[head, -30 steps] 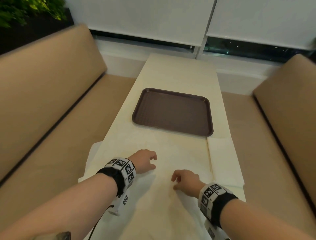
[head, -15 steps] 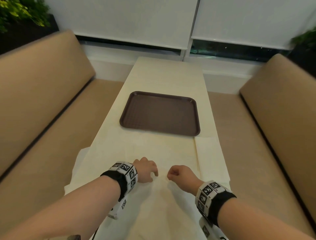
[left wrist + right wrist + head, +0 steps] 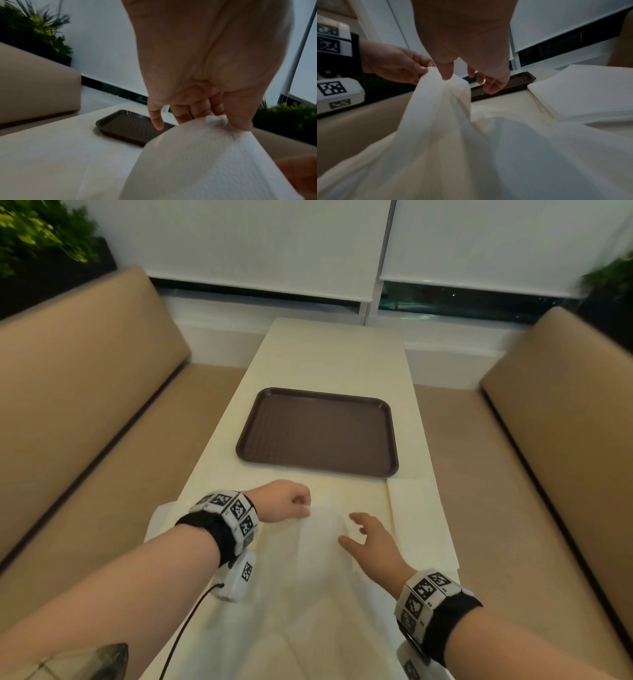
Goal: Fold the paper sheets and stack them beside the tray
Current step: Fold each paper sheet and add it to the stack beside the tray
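Observation:
A thin white paper sheet (image 3: 322,546) lies over the near end of the table, raised into a ridge. My left hand (image 3: 306,506) pinches its lifted corner between thumb and fingers; the left wrist view shows that hand (image 3: 222,118) holding the bunched corner of the sheet (image 3: 205,155). My right hand (image 3: 359,530) hovers just right of the ridge with fingers spread and grips nothing. In the right wrist view its thumb (image 3: 447,74) sits at the sheet's (image 3: 445,121) raised edge. The brown tray (image 3: 318,433) lies empty just beyond. A stack of folded sheets (image 3: 421,518) rests at the tray's near right corner.
More unfolded sheets (image 3: 164,518) lie under the lifted one and hang off the table's left edge. Tan bench seats (image 3: 85,405) flank the narrow table (image 3: 335,354). Window blinds and plants stand at the far end.
My left hand has lifted the sheet's corner off the pile. My right hand has gone from curled at the paper edge to spread fingers, slightly to the right.

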Demonstrator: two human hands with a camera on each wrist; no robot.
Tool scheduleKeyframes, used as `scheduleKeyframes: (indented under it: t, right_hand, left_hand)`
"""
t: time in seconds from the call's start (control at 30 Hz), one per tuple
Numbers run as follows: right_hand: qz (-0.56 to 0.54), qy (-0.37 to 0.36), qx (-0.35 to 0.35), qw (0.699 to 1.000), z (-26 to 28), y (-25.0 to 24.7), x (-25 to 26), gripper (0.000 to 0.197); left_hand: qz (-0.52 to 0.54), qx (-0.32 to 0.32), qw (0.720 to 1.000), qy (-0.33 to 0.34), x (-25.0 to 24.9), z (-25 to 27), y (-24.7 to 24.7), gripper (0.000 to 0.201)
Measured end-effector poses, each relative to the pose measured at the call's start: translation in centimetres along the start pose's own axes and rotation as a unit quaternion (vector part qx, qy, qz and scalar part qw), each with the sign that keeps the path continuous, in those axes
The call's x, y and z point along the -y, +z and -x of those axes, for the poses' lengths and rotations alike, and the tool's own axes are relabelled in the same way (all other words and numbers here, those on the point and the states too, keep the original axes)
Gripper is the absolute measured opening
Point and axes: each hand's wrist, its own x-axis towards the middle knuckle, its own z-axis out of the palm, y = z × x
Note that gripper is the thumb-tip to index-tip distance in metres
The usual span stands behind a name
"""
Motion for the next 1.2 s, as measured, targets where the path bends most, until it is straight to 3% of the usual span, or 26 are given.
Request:
scheduleKeyframes:
  t: [0.13,0.3,0.4,0.6,0.8,0.93,1.1,1.2]
  right_hand:
    - [-0.068,-0.044,-0.053,0.995,-0.1,-1.5,2.8,0.066]
    - [-0.047,-0.110,-0.025,0.992,-0.1,-3.0,5.9,0.079]
    - [-0.033,-0.126,-0.027,0.991,-0.6,-3.6,7.3,0.079]
    - [0.024,-0.144,-0.108,0.983,-0.7,-5.2,8.6,0.029]
    - [0.009,-0.138,-0.150,0.979,0.2,-6.8,8.7,0.033]
    - [0.046,-0.142,-0.146,0.978,0.4,-7.4,8.9,0.011]
    - [0.003,-0.127,-0.139,0.982,0.4,-7.9,8.5,0.027]
    - [0.001,-0.132,-0.118,0.984,0.7,-8.1,8.3,0.021]
  left_hand:
    - [0.122,-0.115,0.986,-0.013,-1.1,0.9,-3.2,0.016]
    - [0.177,-0.196,0.965,0.004,-3.1,0.9,-5.1,0.030]
    - [0.176,-0.196,0.964,0.025,-5.0,0.6,-5.6,0.021]
    - [0.150,-0.203,0.965,0.064,-8.0,0.3,-6.6,0.004]
    - [0.142,-0.230,0.960,0.072,-10.1,0.5,-7.6,0.004]
    - [0.147,-0.230,0.959,0.074,-11.8,0.4,-7.7,0.011]
    - [0.048,-0.137,0.985,0.097,-12.2,1.4,-8.2,0.048]
    - [-0.022,-0.152,0.981,0.115,-12.2,1.4,-7.9,0.042]
